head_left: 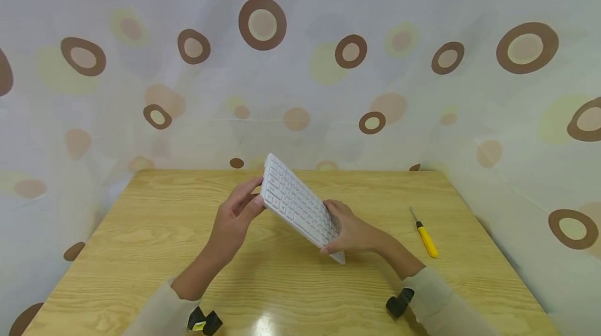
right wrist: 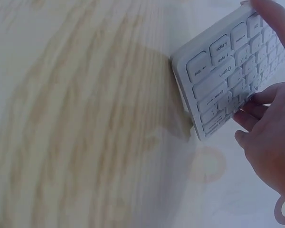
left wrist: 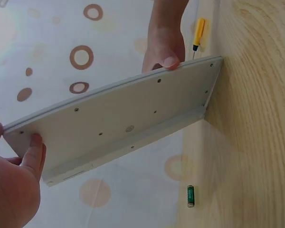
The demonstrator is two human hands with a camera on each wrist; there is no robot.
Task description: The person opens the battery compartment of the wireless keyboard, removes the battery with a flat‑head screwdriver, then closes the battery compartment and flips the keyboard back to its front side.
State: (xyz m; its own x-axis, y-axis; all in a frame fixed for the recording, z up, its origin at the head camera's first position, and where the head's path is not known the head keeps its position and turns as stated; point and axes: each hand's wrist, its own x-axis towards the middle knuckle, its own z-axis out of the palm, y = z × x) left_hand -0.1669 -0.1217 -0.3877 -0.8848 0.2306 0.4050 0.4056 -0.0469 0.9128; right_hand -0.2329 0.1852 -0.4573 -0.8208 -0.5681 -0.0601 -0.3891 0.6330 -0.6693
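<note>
A white keyboard point(head_left: 300, 200) is held aslant over the wooden table, its left end raised and its right end low, close to the wood. My left hand point(head_left: 237, 211) pinches the raised end, thumb on the near side and fingers behind. Nearer the low end, my right hand point(head_left: 354, 229) grips across the keyboard, thumb at its front edge and fingertips at the back edge. The left wrist view faces the plain underside point(left wrist: 118, 118), dotted with several small screws. In the right wrist view the keys point(right wrist: 228, 71) around End, Shift and Enter show.
To the right on the table point(head_left: 164, 231) lies a screwdriver point(head_left: 426, 239) with a yellow handle. A small green battery point(left wrist: 190, 196) appears in the left wrist view, on the table. Patterned cloth point(head_left: 300, 91) with brown rings surrounds the table's back and sides.
</note>
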